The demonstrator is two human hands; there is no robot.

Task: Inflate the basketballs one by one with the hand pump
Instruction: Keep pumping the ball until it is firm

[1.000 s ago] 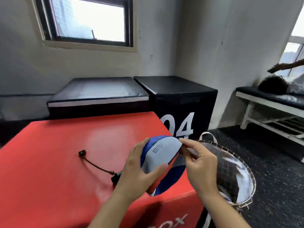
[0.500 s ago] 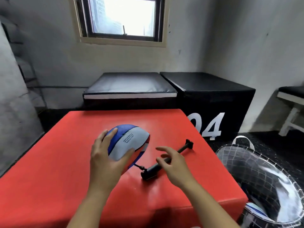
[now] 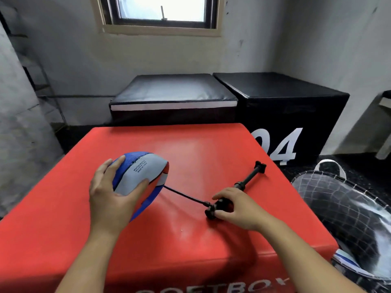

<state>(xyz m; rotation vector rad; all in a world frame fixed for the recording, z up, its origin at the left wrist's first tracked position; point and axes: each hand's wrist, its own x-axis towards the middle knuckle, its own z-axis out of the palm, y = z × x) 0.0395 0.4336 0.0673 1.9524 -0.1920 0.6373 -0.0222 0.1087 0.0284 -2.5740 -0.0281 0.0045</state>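
A flat, deflated basketball [image 3: 141, 173] in blue, grey and red sits on the red soft box [image 3: 190, 240]. My left hand [image 3: 110, 193] holds it from the near side, fingers curled over its edge. A black hand pump [image 3: 237, 189] lies to the right of the ball, its handle extended toward the far right. The pump's thin hose [image 3: 184, 195] runs up to the ball's right side. My right hand [image 3: 234, 206] grips the pump barrel at the hose end.
A clear mesh-lined basket [image 3: 342, 208] stands right of the red box, with another blue and white ball [image 3: 347, 261] low inside it. Two black boxes [image 3: 275, 98] sit behind, one marked 04. A window is on the far wall.
The ball went from in front of the basket to the red box top. My right hand left the ball, reached for the pump and now grips its barrel.
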